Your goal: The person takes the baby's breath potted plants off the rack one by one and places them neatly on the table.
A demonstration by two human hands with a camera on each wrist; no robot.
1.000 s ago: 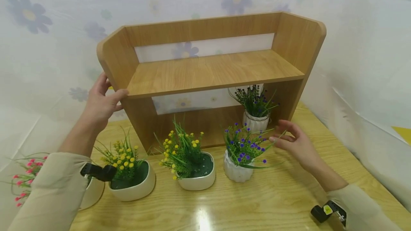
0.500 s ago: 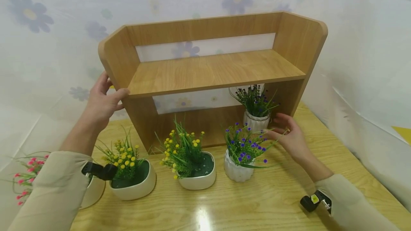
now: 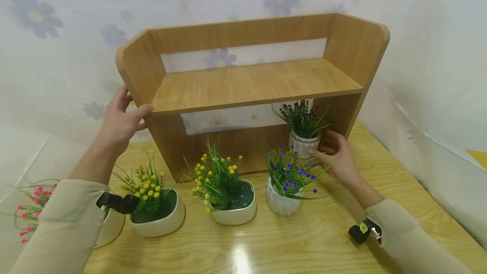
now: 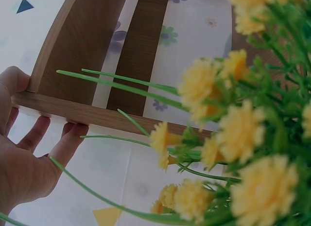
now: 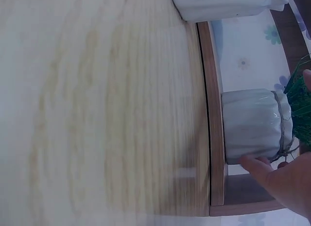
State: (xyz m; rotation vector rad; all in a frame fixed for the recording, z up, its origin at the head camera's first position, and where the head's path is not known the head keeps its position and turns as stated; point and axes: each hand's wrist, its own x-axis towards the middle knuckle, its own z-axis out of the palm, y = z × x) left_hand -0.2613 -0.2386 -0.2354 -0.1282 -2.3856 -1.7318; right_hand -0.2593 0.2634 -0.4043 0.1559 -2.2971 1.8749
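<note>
A two-tier wooden desk shelf (image 3: pixel 251 83) stands at the back of the table. At its left side panel my left hand (image 3: pixel 121 119) grips the edge, thumb in front and fingers on the outer side; the left wrist view shows the same hand (image 4: pixel 29 148) on the panel. On the lower board, at the right end, stands a white flowerpot (image 3: pixel 303 145) with dark purple flowers. My right hand (image 3: pixel 340 160) is beside it, thumb extended before the pot. In the right wrist view, fingertips (image 5: pixel 250 163) touch the side of that pot (image 5: pixel 252 126).
In front of the shelf stand a white pot with purple flowers (image 3: pixel 283 200) and two cream pots with yellow flowers, one central (image 3: pixel 233 217) and one left (image 3: pixel 157 227). Pink flowers (image 3: pixel 32 210) show behind the left sleeve. A flowered sheet (image 3: pixel 68 54) hangs behind.
My right hand has moved left and slightly forward, from beside the shelf opening to the pot on the lower board. My left hand stays on the side panel.
</note>
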